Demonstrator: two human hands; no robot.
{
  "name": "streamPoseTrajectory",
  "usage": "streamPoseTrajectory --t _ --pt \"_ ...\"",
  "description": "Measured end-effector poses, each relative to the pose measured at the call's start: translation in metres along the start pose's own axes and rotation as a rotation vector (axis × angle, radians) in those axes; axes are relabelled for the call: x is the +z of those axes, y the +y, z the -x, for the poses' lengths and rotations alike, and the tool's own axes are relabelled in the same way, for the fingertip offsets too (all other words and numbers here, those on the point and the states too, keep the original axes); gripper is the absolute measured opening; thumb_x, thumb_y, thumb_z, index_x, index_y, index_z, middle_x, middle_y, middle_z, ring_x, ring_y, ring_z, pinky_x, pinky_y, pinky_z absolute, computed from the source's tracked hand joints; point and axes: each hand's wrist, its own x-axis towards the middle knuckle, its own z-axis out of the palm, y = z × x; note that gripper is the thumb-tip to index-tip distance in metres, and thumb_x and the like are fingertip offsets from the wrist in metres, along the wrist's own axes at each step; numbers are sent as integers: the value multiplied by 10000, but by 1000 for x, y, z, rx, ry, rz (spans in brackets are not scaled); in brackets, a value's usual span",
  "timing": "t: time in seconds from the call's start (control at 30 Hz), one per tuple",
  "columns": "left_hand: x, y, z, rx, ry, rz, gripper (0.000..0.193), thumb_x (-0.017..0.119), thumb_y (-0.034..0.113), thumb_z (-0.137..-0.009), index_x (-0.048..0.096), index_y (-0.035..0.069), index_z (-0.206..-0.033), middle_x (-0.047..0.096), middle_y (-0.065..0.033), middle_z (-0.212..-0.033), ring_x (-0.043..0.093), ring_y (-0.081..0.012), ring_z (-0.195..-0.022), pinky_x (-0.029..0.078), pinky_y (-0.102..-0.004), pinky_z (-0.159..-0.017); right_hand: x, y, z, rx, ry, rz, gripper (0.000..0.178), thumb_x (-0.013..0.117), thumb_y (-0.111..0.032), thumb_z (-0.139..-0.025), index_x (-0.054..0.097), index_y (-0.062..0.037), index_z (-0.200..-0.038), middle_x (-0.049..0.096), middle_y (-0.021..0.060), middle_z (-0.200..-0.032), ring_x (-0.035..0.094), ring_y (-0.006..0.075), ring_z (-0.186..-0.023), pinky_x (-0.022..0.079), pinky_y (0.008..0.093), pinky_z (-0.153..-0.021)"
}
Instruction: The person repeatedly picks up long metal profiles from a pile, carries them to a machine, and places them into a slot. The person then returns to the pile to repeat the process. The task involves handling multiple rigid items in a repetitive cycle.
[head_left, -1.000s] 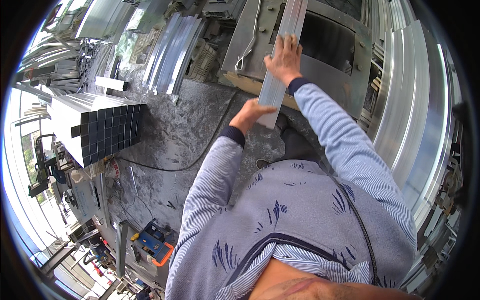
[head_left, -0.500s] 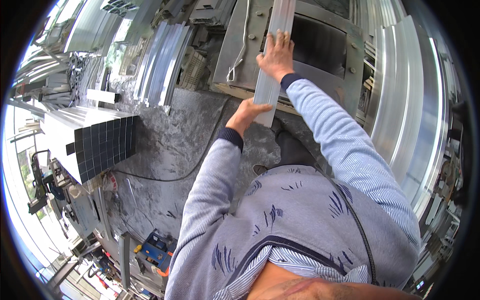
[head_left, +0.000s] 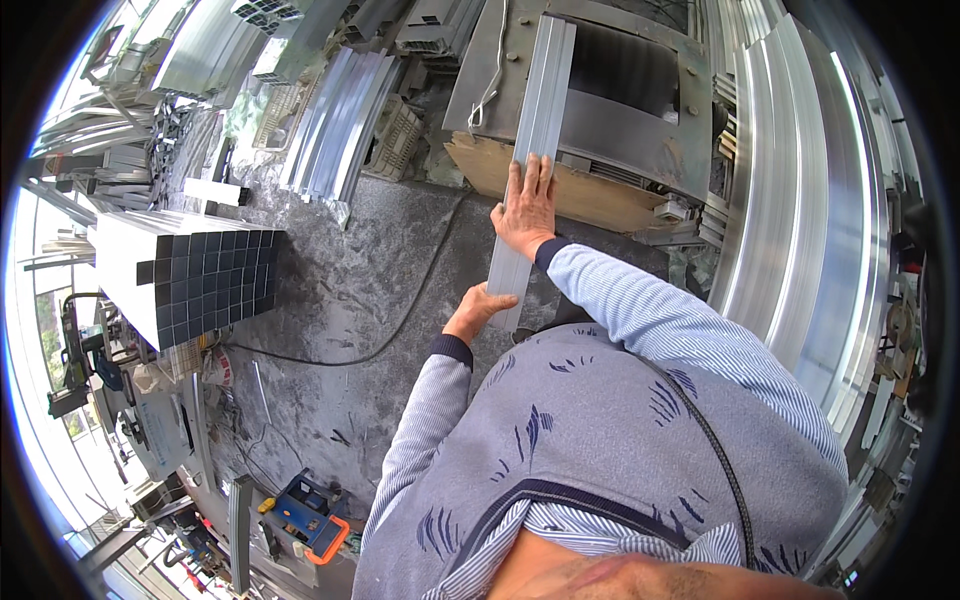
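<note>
The left hand (head_left: 476,312) grips the near end of the long, ribbed, silver metal profile (head_left: 543,100), fingers hidden. At one o'clock, the right hand (head_left: 527,212) lies on it, gripping or not, I cannot tell. Toward twelve, it overlaps the cut-off grey metal counter (head_left: 620,137).

held profile (head_left: 545,90) — far end over bench (head_left: 625,135) | left: tube stack (head_left: 215,285), toolbox (head_left: 308,508) nearer | right: profile stack (head_left: 790,200)
</note>
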Motion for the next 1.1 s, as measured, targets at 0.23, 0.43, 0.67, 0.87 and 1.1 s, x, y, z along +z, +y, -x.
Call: streamPoseTrajectory --t 0.23,0.43,0.67,0.87,1.1 --pt "2 -46 43 5 39 -62 634 988 323 -859 741 3 -1347 789 -53 -1193 719 -174 -1066 568 -354 -973 3 -12 63 -42 -67 -48 914 761 -392 -905 436 67 -1626 249 342 -1730 154 566 -1641 187 698 -1309" --pt "10 -19 17 35 33 3 533 964 292 -888 764 8 -1292 797 -42 -1161 720 -153 -1041 575 -345 -956 2 5 29 -46 -31 -80 895 762 -368 -903 428 34 -1629 247 307 -1735 164 535 -1651 212 701 -1308" --pt "5 124 -105 110 5 -40 467 914 206 -912 766 -8 -1300 806 -64 -1144 750 -158 -998 604 -348 -911 -4 72 -142 -13 195 -47 827 754 -367 -866 523 2 -1569 396 257 -1653 290 480 -1602 289 642 -1281" --pt "26 254 -179 122 -62 -95 532 903 307 -943 736 -43 -1307 789 -109 -1143 743 -191 -986 598 -366 -864 -20 139 -271 23 188 33 820 738 -399 -854 547 -28 -1559 432 234 -1643 342 433 -1581 294 587 -1291" --pt "35 236 -182 66 -118 -43 599 943 315 -916 724 -37 -1349 788 -106 -1162 743 -198 -991 599 -366 -869 -22 145 -241 83 220 128 821 741 -394 -877 521 -82 -1605 373 302 -1648 292 558 -1555 300 628 -1277"
